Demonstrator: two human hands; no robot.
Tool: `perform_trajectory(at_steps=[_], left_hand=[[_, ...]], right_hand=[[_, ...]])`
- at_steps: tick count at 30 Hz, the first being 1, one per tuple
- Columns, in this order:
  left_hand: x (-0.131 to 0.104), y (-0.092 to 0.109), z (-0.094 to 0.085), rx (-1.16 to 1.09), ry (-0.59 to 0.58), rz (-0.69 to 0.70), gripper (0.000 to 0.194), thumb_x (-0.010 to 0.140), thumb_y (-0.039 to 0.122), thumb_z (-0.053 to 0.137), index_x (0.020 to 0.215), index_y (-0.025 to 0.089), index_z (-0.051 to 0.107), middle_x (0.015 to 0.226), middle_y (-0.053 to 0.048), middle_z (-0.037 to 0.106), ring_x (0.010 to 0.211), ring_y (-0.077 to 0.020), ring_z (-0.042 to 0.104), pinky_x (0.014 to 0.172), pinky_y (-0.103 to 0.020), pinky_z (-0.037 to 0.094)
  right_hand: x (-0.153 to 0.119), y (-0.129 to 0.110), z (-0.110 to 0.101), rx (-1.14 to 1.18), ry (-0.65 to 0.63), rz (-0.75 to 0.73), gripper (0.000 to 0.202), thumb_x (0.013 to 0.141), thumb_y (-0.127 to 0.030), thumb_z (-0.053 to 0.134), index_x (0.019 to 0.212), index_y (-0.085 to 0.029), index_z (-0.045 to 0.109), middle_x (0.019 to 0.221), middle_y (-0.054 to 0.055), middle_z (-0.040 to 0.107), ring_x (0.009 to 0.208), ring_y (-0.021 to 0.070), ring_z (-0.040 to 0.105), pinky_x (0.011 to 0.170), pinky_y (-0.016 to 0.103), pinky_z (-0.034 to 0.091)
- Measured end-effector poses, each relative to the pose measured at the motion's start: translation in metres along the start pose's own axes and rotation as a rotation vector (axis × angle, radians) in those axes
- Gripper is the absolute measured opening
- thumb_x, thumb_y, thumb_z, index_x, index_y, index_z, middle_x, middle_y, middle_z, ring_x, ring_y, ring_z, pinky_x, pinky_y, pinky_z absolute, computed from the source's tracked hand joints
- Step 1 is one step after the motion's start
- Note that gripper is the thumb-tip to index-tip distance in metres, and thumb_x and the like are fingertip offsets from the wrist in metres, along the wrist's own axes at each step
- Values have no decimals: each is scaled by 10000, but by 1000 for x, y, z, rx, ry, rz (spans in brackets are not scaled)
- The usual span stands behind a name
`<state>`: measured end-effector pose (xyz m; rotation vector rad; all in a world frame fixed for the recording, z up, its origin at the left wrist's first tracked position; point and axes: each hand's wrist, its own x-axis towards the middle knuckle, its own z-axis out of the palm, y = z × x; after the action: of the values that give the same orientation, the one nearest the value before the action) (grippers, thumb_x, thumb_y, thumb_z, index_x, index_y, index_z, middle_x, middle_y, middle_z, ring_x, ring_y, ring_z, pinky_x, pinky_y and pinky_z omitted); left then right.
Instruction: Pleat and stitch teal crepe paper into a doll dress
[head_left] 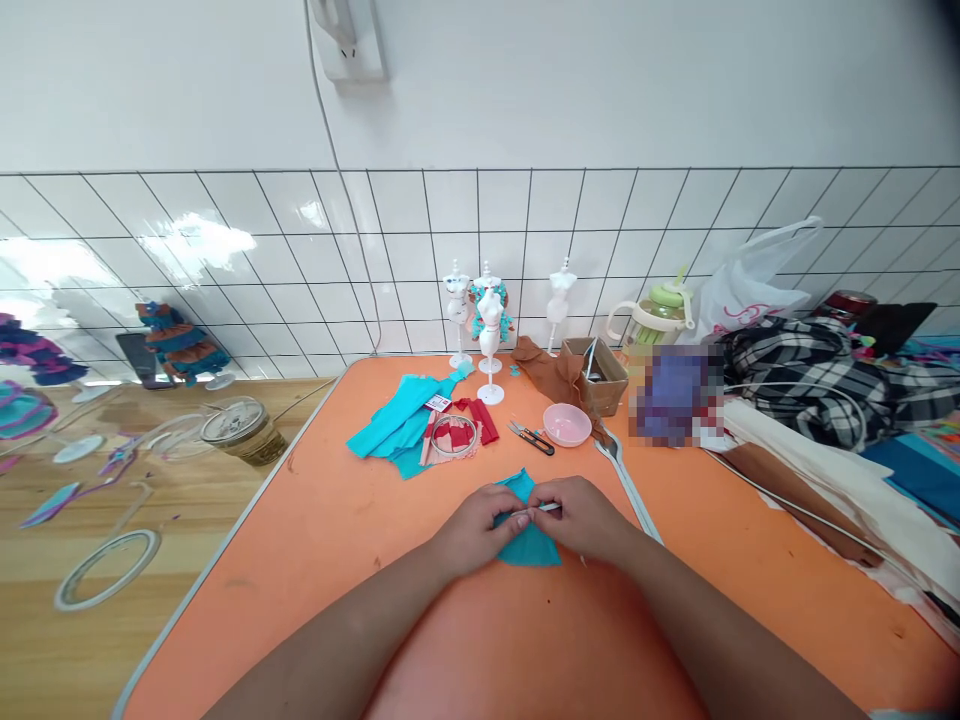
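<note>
A small turquoise cloth piece [531, 548] lies on the orange table [315, 560] in front of me, its lower part fanned out. My left hand [480, 525] pinches it from the left with fingers closed. From the right, my right hand [581, 512] closes on the same cloth, and the fingertips of both hands meet at its middle. A thin white strip [551, 507] shows by my right fingers; what it is I cannot tell. Black snips [534, 438] and a pink bowl [567, 425] sit just beyond my hands.
Turquoise fabric [397, 425] and red cloth with a hoop [454, 436] lie at back left. White mini mannequins [490, 335] stand by the wall. Rightward are a cardboard box [604, 385], a green-lidded jug [664, 310], white straps [630, 485] and piled fabric [810, 385].
</note>
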<state>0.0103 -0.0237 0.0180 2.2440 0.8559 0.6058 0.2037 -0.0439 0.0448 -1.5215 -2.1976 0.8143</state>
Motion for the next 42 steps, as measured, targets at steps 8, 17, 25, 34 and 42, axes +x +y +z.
perform_trajectory(at_steps=[8, 17, 25, 34, 42], left_hand=[[0, -5, 1, 76, -36, 30, 315, 939, 356, 398, 851, 206, 661, 833, -26, 671, 845, -165, 589, 781, -280, 451], [-1, -7, 1, 114, -8, 8, 243, 911, 267, 425, 843, 196, 648, 827, -22, 659, 819, -163, 572, 756, -270, 430], [4, -5, 7, -209, -10, -165, 208, 723, 137, 449, 529, 159, 523, 557, -8, 543, 649, -147, 514, 607, -232, 383], [9, -17, 4, -249, 42, -339, 247, 761, 225, 471, 527, 150, 498, 529, 32, 444, 530, -99, 399, 500, -217, 289], [4, -18, -4, -253, 46, -291, 353, 873, 406, 448, 749, 152, 661, 720, -5, 632, 670, -130, 530, 601, -222, 375]], right_hand=[[-5, 1, 2, -168, 132, -32, 158, 801, -264, 491, 789, -213, 639, 775, 18, 630, 701, 147, 556, 600, 235, 337], [-8, 3, 16, -249, 167, -82, 157, 852, -267, 489, 798, -235, 633, 758, -7, 630, 678, 128, 546, 554, 244, 281], [-8, 16, 33, -518, 397, -572, 222, 849, -101, 423, 681, -190, 537, 611, -8, 519, 540, 112, 403, 498, 276, 191], [-21, -2, 31, -513, 462, -712, 217, 882, -113, 429, 843, -178, 632, 617, -1, 568, 501, 102, 427, 483, 267, 221], [-10, 41, -57, 27, 5, 107, 268, 858, -292, 459, 1025, -222, 657, 751, 22, 685, 724, 161, 630, 633, 253, 434]])
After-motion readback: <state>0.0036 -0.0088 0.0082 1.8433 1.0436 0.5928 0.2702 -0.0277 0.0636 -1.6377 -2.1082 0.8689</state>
